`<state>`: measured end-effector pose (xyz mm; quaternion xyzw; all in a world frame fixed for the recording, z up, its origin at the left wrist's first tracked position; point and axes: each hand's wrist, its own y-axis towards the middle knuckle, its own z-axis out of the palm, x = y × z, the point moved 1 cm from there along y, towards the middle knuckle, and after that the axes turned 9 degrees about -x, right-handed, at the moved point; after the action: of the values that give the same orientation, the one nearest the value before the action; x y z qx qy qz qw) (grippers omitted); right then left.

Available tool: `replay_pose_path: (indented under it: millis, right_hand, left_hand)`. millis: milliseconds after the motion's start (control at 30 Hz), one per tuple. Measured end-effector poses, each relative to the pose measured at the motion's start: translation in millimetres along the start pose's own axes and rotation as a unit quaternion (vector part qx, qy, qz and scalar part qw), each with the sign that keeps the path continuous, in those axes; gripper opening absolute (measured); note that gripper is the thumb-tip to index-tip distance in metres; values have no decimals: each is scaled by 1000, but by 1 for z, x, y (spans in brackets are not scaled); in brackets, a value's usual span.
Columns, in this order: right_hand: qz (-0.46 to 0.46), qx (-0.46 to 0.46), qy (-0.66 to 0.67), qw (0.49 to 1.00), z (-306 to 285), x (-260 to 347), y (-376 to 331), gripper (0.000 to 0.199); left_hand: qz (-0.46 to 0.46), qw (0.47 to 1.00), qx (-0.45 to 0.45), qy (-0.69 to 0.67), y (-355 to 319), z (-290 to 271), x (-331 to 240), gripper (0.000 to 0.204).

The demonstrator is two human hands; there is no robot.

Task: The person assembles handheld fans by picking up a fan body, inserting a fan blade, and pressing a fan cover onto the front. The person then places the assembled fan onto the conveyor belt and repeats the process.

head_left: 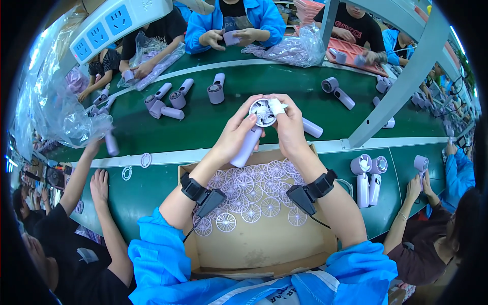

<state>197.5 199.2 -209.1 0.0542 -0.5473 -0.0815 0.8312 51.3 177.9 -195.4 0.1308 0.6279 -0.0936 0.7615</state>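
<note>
Both my hands are raised over the far edge of an open cardboard box [254, 256], around one lilac handheld fan [245, 146]. My left hand [238, 127] is closed round it where handle meets head, thumb at the rim. My right hand [290, 124] grips the other side of the round head, its fingers partly hidden behind. The bladed face of the fan turns up toward me. A small white piece [277, 106] shows at my right thumb; whether it is a wrap or a loose part I cannot make out. Several lilac spoked round grilles [251, 212] lie in the box below.
Several lilac fans [216, 90] lie on the green conveyor belt [274, 76]. Two fans [363, 184] rest on the green worktop right of the box. A grey metal post [401, 76] rises at right; a white power strip [118, 23] hangs upper left. Co-workers sit around.
</note>
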Motion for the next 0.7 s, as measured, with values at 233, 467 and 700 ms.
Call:
replay_pose_path:
  millis: [233,467,700]
  right_hand:
    - [56,9,-21,998,-13,-2,13,24]
    - [10,54,-745,665,-115,-28,39,35]
    - [11,96,-741,664,-65,-4,31,35]
  left_hand:
    - [-82,990,-98,-57,14,-11,17,51]
    - [90,862,-225,445,38,-57,67,41]
    - [-76,938,47,335,35,-30,42,39]
